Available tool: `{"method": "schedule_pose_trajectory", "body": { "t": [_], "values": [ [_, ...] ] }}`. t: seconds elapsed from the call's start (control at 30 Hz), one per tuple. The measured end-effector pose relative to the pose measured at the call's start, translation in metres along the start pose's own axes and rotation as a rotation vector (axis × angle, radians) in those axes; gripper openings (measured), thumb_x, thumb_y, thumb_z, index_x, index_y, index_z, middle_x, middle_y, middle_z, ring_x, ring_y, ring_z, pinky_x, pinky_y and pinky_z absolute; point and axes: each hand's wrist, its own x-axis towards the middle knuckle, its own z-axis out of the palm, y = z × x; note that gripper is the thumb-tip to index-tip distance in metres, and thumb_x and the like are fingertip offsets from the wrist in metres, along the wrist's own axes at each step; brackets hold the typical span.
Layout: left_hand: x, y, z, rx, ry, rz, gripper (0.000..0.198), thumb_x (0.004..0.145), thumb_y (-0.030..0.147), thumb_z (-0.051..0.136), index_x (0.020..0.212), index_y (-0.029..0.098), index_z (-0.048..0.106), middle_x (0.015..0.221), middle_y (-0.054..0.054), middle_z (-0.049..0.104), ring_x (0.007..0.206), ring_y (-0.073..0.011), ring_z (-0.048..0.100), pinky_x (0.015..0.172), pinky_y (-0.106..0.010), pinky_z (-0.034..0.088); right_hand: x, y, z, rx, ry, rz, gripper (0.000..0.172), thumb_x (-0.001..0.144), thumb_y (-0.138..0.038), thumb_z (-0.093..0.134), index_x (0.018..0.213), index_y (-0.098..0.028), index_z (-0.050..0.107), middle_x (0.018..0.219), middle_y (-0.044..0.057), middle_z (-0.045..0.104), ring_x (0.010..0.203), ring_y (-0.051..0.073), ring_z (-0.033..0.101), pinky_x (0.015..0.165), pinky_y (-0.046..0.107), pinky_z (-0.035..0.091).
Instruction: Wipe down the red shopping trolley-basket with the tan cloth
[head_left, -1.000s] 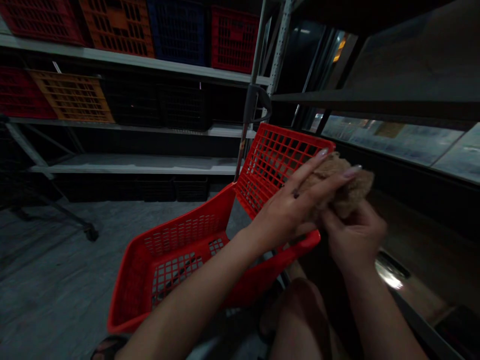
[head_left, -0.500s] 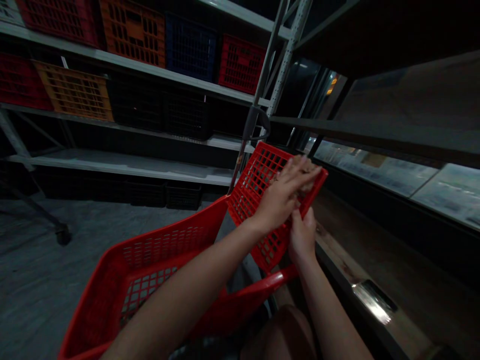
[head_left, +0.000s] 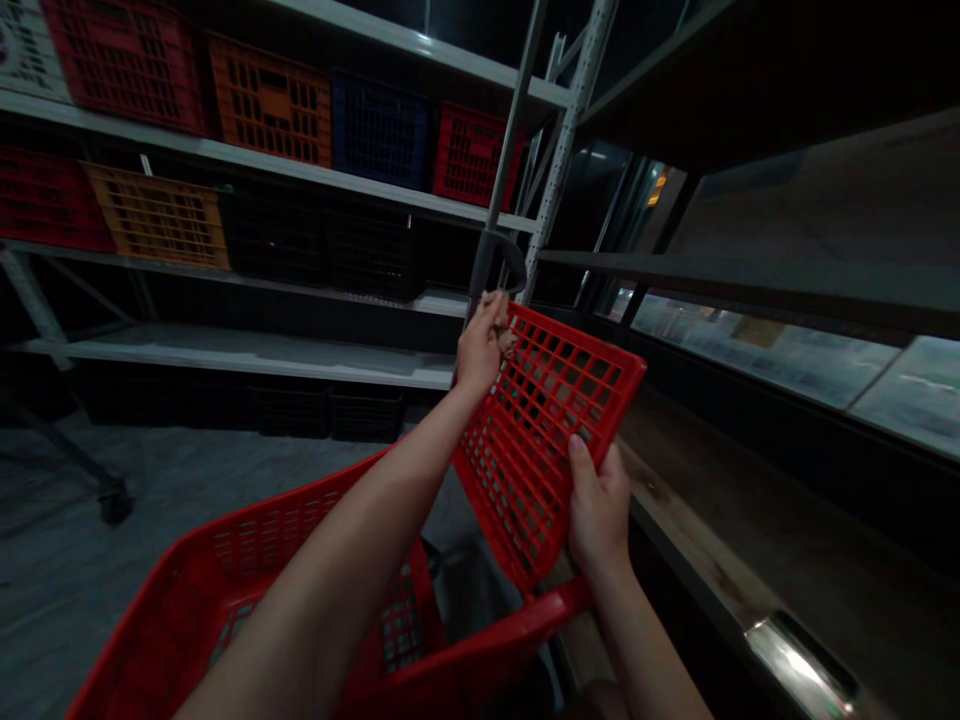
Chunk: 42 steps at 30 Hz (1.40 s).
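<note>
A red plastic lattice panel stands tilted at the end of a red basket, which looks like a shopping cart's body. My left hand is at the panel's upper left corner, closed on a crumpled brownish cloth pressed to the lattice. Most of the cloth is hidden by the fingers. My right hand grips the panel's right edge, its thumb on the near face and the other fingers behind it.
Behind the cart, a metal rack carries several plastic crates, such as an orange crate. A metal pole with a grey handle rises past the panel. Dark shelving runs along the right. A caster wheel stands on the floor at left.
My left hand has slid the cloth across the panel from its upper right to its upper left corner. My right hand keeps hold of the right edge.
</note>
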Motion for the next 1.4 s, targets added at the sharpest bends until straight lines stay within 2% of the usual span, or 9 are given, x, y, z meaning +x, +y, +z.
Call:
{"method": "schedule_pose_trajectory", "body": {
  "t": [0.1, 0.33, 0.47, 0.63, 0.77, 1.0, 1.17, 1.3, 1.4],
  "values": [
    [-0.009, 0.025, 0.009, -0.014, 0.013, 0.032, 0.076, 0.091, -0.005, 0.037, 0.154, 0.031, 0.06, 0.17, 0.002, 0.048, 0.163, -0.0193, 0.037, 0.138, -0.046, 0.026, -0.002, -0.002, 0.005, 0.035, 0.017, 0.097, 0.058, 0.083, -0.071, 0.073, 0.113, -0.021, 0.074, 0.112, 0.01, 0.08, 0.106, 0.031, 0.073, 0.099, 0.048, 0.056],
    [-0.085, 0.112, 0.019, -0.123, -0.388, 0.522, 0.055, 0.109, 0.015, 0.035, 0.159, 0.028, 0.056, 0.172, 0.003, 0.045, 0.166, -0.0283, 0.027, 0.135, -0.05, 0.031, 0.002, -0.001, 0.006, 0.076, 0.014, -0.025, 0.062, 0.083, -0.06, 0.078, 0.13, -0.02, 0.072, 0.134, 0.012, 0.075, 0.126, 0.031, 0.067, 0.114, 0.05, 0.048],
    [-0.051, 0.078, 0.009, -0.111, -0.377, 0.512, 0.052, 0.109, 0.019, 0.044, 0.154, 0.038, 0.06, 0.172, 0.007, 0.045, 0.165, -0.024, 0.032, 0.135, -0.044, 0.032, 0.001, -0.003, 0.003, 0.052, 0.044, 0.064, 0.059, 0.083, -0.066, 0.076, 0.12, -0.019, 0.073, 0.117, 0.01, 0.079, 0.108, 0.029, 0.072, 0.1, 0.045, 0.055],
    [-0.004, -0.007, -0.012, 0.04, -0.121, 0.031, 0.063, 0.096, 0.004, 0.05, 0.153, 0.029, 0.062, 0.172, -0.004, 0.046, 0.162, -0.0258, 0.04, 0.136, -0.048, 0.03, 0.0, -0.006, 0.003, 0.077, 0.072, 0.091, 0.056, 0.078, -0.066, 0.08, 0.111, -0.021, 0.072, 0.104, 0.007, 0.08, 0.088, 0.024, 0.072, 0.082, 0.038, 0.059],
    [-0.063, -0.029, -0.021, 0.062, -0.123, -0.091, 0.077, 0.089, -0.006, 0.042, 0.156, 0.028, 0.058, 0.172, -0.004, 0.045, 0.162, -0.0208, 0.04, 0.137, -0.047, 0.029, -0.001, -0.009, 0.006, 0.126, 0.101, 0.063, 0.051, 0.077, -0.061, 0.081, 0.107, -0.021, 0.072, 0.103, 0.005, 0.079, 0.085, 0.022, 0.072, 0.081, 0.037, 0.059],
    [-0.22, 0.066, -0.006, -0.051, -0.253, 0.241, 0.074, 0.105, 0.007, 0.042, 0.172, 0.035, 0.029, 0.177, -0.001, 0.034, 0.168, -0.0232, 0.02, 0.138, -0.053, 0.029, -0.004, -0.014, 0.009, 0.184, 0.172, -0.005, 0.043, 0.073, -0.059, 0.084, 0.092, -0.022, 0.071, 0.088, 0.0, 0.074, 0.077, 0.019, 0.069, 0.08, 0.037, 0.059],
    [-0.21, 0.043, -0.024, -0.051, -0.455, 0.265, 0.07, 0.104, 0.006, 0.044, 0.164, 0.041, 0.043, 0.172, 0.007, 0.044, 0.163, -0.0231, 0.033, 0.135, -0.048, 0.036, -0.011, -0.015, 0.008, 0.276, 0.128, 0.078, 0.049, 0.07, -0.061, 0.085, 0.097, -0.022, 0.073, 0.092, 0.001, 0.077, 0.083, 0.02, 0.071, 0.081, 0.038, 0.062],
    [-0.195, -0.007, -0.017, -0.029, -0.139, -0.142, 0.071, 0.1, 0.002, 0.036, 0.165, 0.028, 0.045, 0.176, -0.004, 0.038, 0.164, -0.0217, 0.034, 0.136, -0.05, 0.03, -0.021, -0.008, 0.009, 0.294, 0.05, 0.174, 0.045, 0.067, -0.047, 0.086, 0.103, -0.023, 0.075, 0.105, 0.003, 0.079, 0.098, 0.025, 0.074, 0.094, 0.046, 0.061],
    [-0.206, -0.01, -0.007, -0.003, -0.072, -0.263, 0.076, 0.097, -0.001, 0.033, 0.168, 0.026, 0.039, 0.178, -0.006, 0.032, 0.166, -0.0197, 0.027, 0.138, -0.05, 0.024, -0.026, -0.002, 0.01, 0.255, 0.002, 0.203, 0.047, 0.064, -0.045, 0.087, 0.105, -0.026, 0.076, 0.107, 0.003, 0.08, 0.103, 0.029, 0.075, 0.099, 0.053, 0.059]
  ]
}}
